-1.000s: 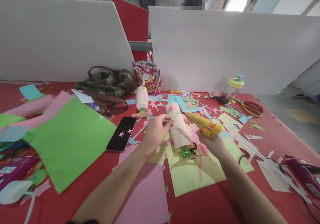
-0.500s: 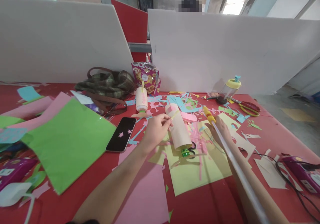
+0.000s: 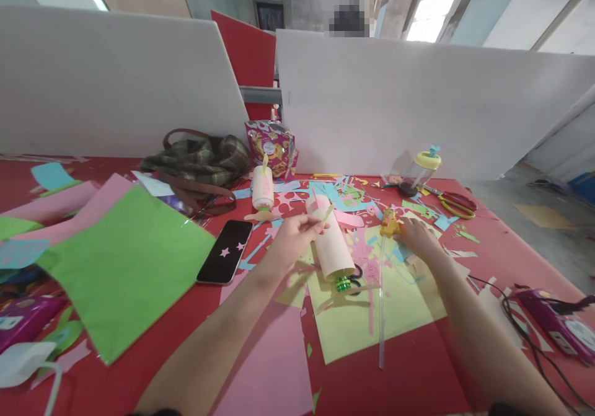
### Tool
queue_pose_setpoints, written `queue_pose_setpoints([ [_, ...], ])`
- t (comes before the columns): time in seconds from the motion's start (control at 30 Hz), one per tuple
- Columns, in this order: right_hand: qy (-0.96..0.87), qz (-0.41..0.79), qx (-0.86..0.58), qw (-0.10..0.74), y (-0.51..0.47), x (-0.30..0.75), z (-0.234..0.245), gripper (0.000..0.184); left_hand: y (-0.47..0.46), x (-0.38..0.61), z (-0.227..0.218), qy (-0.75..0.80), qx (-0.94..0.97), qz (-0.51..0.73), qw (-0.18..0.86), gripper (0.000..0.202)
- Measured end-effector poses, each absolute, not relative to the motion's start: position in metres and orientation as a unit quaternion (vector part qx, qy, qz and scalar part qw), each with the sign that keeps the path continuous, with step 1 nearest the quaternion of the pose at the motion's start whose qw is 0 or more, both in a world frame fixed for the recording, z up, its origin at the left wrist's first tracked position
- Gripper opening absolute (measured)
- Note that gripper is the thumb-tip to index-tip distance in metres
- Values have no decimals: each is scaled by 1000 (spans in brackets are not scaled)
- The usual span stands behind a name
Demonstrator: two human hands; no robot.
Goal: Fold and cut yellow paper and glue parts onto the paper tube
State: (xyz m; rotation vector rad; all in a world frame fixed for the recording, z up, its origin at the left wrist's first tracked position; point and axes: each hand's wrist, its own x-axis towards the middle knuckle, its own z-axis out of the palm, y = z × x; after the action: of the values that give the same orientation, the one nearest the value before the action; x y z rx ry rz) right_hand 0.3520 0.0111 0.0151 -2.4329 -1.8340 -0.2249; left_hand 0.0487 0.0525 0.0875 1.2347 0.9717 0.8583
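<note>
My left hand (image 3: 292, 240) pinches a thin yellow paper strip (image 3: 326, 214) against the top of a bottle wrapped in pale pink paper (image 3: 331, 238), which leans tilted with its green cap (image 3: 343, 284) toward me. Over on the right, my right hand (image 3: 417, 235) rests on the table at the yellow glue gun (image 3: 389, 223), fingers curled around its grip. A long clear glue stick (image 3: 381, 298) trails from the gun toward me over a yellow sheet (image 3: 367, 323).
A black phone (image 3: 225, 251) lies left of the bottle, beside a large green sheet (image 3: 125, 267). A second wrapped bottle (image 3: 263, 188), a plaid bag (image 3: 198, 159), a snack packet (image 3: 273, 144), a yellow-lidded jar (image 3: 417, 170) and red scissors (image 3: 458, 203) stand behind. White boards (image 3: 418, 106) close the back.
My right hand has carried the glue gun away from the bottle's top, down and to the right, onto the table. The left hand still holds the strip on the bottle.
</note>
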Motion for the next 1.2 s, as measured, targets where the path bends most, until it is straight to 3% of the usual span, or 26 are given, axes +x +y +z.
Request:
queue_pose_setpoints([
  [0.17,-638,-53,-762,96,6,303,51,22,51,57,76,374,412,375,742,17],
  [0.27,-685,144,-656,283,-2,252,72,17,45,62,73,351,345,358,793,21],
  [0.37,-627,334,-580,399,-8,210,76,15,38,66,74,314,325,356,818,22],
  [0.53,-483,455,-524,534,-6,183,62,10,31,72,70,282,332,383,815,20],
  [0.73,-434,433,-524,590,-2,188,64,11,34,76,63,303,408,385,770,27],
  [0.87,-397,413,-522,632,2,205,59,13,40,70,60,403,586,389,585,26],
  [1.0,-357,454,-553,600,2,221,45,19,42,60,59,489,710,280,422,29],
  [1.2,-332,513,-556,564,-3,222,33,25,40,59,45,525,704,231,419,38],
])
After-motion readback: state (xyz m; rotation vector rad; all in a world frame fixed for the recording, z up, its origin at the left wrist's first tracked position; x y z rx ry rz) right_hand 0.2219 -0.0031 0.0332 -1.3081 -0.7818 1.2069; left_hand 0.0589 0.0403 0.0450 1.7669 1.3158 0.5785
